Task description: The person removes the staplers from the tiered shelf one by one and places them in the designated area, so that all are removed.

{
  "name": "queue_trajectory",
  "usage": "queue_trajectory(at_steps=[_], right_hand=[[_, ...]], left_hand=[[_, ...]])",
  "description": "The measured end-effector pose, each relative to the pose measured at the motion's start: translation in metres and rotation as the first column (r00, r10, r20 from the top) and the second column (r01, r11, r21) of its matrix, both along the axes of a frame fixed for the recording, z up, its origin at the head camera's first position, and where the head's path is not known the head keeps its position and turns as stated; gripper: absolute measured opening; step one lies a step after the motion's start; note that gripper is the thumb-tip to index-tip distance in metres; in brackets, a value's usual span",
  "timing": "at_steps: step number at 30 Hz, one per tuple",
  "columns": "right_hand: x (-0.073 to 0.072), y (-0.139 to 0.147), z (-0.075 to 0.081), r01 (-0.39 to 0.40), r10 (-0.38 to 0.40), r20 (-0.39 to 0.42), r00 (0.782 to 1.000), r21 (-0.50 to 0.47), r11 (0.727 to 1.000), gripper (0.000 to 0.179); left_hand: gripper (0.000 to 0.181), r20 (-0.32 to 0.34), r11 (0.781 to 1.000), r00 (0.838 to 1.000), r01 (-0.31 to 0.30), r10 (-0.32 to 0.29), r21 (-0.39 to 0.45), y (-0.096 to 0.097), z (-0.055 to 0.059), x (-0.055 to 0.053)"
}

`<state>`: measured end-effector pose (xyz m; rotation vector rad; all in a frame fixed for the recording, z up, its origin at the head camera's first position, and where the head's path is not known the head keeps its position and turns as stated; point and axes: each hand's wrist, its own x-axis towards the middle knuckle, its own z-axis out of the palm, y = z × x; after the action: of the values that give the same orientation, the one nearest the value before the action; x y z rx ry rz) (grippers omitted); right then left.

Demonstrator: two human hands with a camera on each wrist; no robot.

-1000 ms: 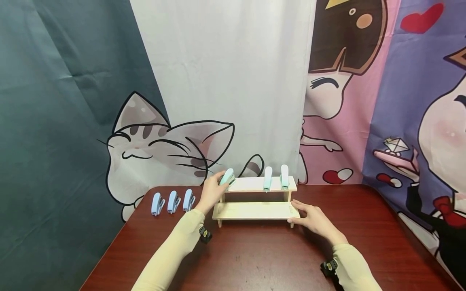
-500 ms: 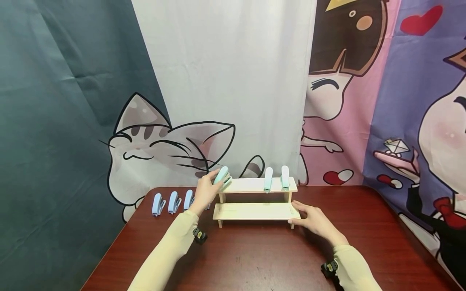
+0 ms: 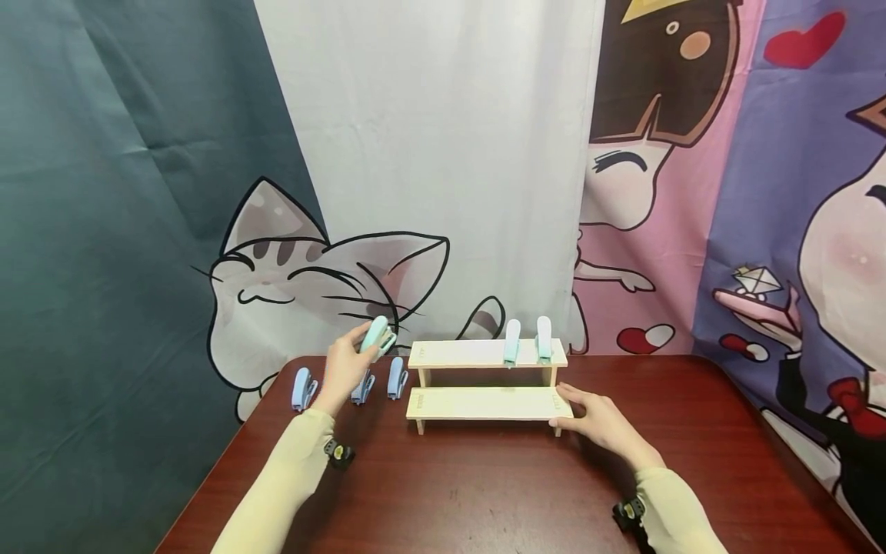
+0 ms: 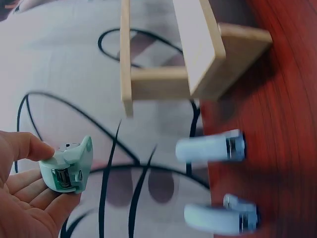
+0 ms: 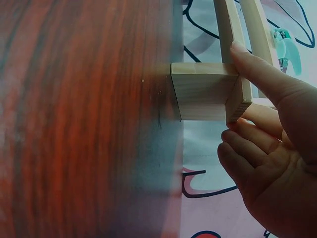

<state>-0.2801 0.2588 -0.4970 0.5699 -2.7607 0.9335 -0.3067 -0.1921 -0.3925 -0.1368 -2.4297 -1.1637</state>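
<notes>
My left hand (image 3: 343, 368) holds a mint-green stapler (image 3: 377, 335) in the air, left of a two-tier wooden rack (image 3: 484, 403). In the left wrist view the thumb is on one side of the stapler (image 4: 64, 168) and the fingers on the other, with one end facing the camera. My right hand (image 3: 601, 422) grips the right end of the rack's lower shelf, thumb on the top face and fingers at the end and below, as the right wrist view shows. Two more mint-green staplers, one (image 3: 512, 343) beside the other (image 3: 544, 340), stand on the right part of the upper shelf.
Several light-blue staplers stand in a row on the dark red table (image 3: 484, 492), left of the rack. One (image 3: 398, 378) is closest to the rack, another (image 3: 304, 388) farthest left; my left hand partly hides the row. A cartoon-printed curtain (image 3: 443, 154) hangs behind the table.
My left hand has carried the mint-green stapler off the left end of the upper shelf, leftward over the blue staplers. The right hand has stayed on the rack.
</notes>
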Motion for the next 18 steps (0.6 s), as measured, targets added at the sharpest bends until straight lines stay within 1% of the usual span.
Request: queue_trajectory(at_steps=[3,5,8,12,18], right_hand=[[0.000,0.001,-0.002,0.000,0.000,-0.003,1.000,0.001,1.000,0.077],[0.000,0.001,-0.003,0.000,0.000,-0.007,1.000,-0.001,1.000,0.076],[-0.001,0.000,-0.004,0.002,-0.002,-0.008,1.000,-0.004,1.000,0.076],[-0.001,0.000,-0.004,0.001,-0.001,0.000,1.000,-0.004,1.000,0.076],[-0.002,0.000,-0.001,-0.001,0.001,0.008,1.000,0.003,1.000,0.078]], left_hand=[[0.053,0.009,1.000,1.000,-0.023,0.023,0.007,-0.018,0.001,0.005],[0.053,0.020,0.999,0.999,-0.037,0.036,0.015,-0.030,0.003,0.009],[0.051,0.019,0.998,0.998,-0.056,0.056,0.017,-0.047,0.005,0.016],[0.050,0.003,0.995,0.995,-0.095,0.095,0.002,-0.070,0.007,0.025],[0.048,-0.024,0.986,0.986,-0.167,0.166,-0.018,-0.101,0.009,0.038]])
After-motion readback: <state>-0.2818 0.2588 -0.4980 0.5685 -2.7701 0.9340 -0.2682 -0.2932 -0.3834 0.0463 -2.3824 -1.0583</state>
